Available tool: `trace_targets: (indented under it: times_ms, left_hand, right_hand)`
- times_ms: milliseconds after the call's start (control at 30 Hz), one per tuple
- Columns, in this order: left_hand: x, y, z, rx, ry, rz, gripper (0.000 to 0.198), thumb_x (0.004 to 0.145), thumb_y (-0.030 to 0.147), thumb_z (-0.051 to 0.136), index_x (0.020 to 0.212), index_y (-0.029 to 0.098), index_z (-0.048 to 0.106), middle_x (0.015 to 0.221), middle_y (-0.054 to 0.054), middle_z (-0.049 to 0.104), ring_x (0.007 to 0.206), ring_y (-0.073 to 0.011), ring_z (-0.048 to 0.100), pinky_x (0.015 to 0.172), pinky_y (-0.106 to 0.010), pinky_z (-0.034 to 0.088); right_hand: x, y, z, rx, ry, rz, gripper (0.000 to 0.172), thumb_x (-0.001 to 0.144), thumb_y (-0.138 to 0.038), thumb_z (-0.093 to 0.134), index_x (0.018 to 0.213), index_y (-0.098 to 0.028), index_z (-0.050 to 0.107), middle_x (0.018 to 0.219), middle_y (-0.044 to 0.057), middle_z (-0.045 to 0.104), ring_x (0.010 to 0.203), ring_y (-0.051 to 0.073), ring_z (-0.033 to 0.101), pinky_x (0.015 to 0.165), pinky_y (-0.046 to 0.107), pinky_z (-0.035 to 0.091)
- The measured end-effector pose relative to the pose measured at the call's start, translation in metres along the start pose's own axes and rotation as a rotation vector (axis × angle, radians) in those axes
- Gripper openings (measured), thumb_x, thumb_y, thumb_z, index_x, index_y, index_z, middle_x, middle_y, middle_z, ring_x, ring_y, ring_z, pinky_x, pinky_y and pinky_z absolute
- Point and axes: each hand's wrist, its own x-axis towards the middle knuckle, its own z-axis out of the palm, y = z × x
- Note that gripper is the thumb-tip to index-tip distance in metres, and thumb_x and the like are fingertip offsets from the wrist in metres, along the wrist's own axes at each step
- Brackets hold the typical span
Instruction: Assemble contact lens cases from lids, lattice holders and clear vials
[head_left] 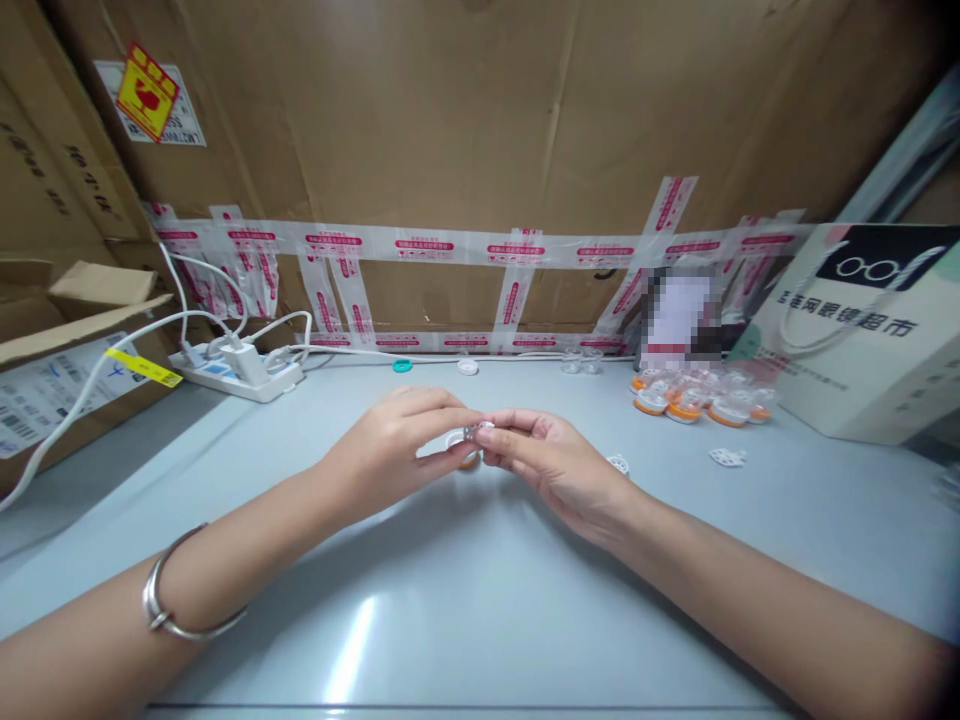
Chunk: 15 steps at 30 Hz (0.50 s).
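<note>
My left hand (397,435) and my right hand (559,465) meet over the middle of the table. Thumbs and fingers of both pinch a small white and greyish plastic piece (471,433), mostly covered by the fingertips. Just below and behind it, partly hidden by the fingers, is a round case with an orange base (469,462). A white openwork plastic piece (618,464) lies beside my right wrist, and another white openwork piece (727,457) rests farther right.
Several clear cases with orange bases (684,408) are piled at the back right, before a paper bag (855,350). A green disc (403,366), a white disc (468,367) and clear cups (581,362) line the back. A power strip (262,382) and an open carton (75,370) stand left.
</note>
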Motion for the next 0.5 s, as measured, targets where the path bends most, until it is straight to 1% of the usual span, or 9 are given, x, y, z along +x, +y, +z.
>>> trace_targets:
  times_ms: [100, 200, 300, 367, 500]
  left_hand:
    - [0.002, 0.001, 0.002, -0.187, 0.057, -0.097, 0.018, 0.080, 0.016, 0.059, 0.098, 0.016, 0.062, 0.088, -0.005, 0.067, 0.079, -0.0125, 0.060, 0.071, -0.024, 0.046]
    - [0.003, 0.002, 0.004, -0.304, 0.078, -0.228, 0.019, 0.080, 0.019, 0.060, 0.098, 0.017, 0.063, 0.087, -0.003, 0.066, 0.081, -0.0125, 0.058, 0.068, -0.023, 0.046]
    - [0.004, -0.001, 0.002, -0.381, 0.039, -0.337, 0.028, 0.078, 0.024, 0.062, 0.105, 0.018, 0.060, 0.096, -0.005, 0.064, 0.088, -0.0143, 0.057, 0.071, -0.024, 0.045]
    - [0.003, -0.006, 0.000, -0.355, -0.057, -0.404, 0.037, 0.075, 0.030, 0.065, 0.110, 0.019, 0.058, 0.101, -0.006, 0.062, 0.090, -0.0163, 0.056, 0.072, -0.026, 0.045]
    - [-0.003, -0.016, 0.001, -0.183, -0.325, -0.521, 0.046, 0.070, 0.044, 0.065, 0.108, 0.020, 0.058, 0.101, -0.006, 0.059, 0.087, -0.0195, 0.056, 0.069, -0.029, 0.045]
  right_hand:
    - [-0.001, -0.003, 0.003, 0.032, -0.034, -0.010, 0.014, 0.067, -0.027, 0.070, 0.074, -0.015, 0.067, 0.073, 0.002, 0.064, 0.071, 0.012, 0.058, 0.077, 0.029, 0.044]
    - [-0.001, -0.004, 0.005, 0.100, -0.055, -0.009, 0.012, 0.069, -0.026, 0.067, 0.072, -0.015, 0.067, 0.072, 0.002, 0.063, 0.071, 0.012, 0.057, 0.076, 0.028, 0.044]
    - [0.000, -0.003, 0.004, 0.182, 0.014, -0.011, 0.009, 0.068, -0.024, 0.068, 0.071, -0.015, 0.068, 0.068, 0.000, 0.060, 0.067, 0.010, 0.054, 0.074, 0.026, 0.045]
    - [0.001, -0.003, 0.001, 0.231, 0.088, -0.021, 0.008, 0.067, -0.023, 0.070, 0.070, -0.016, 0.067, 0.067, -0.001, 0.059, 0.067, 0.009, 0.054, 0.075, 0.024, 0.045]
    - [0.005, -0.004, -0.008, 0.256, 0.170, -0.014, 0.011, 0.064, -0.021, 0.073, 0.072, -0.016, 0.067, 0.076, 0.000, 0.063, 0.074, 0.009, 0.057, 0.080, 0.022, 0.045]
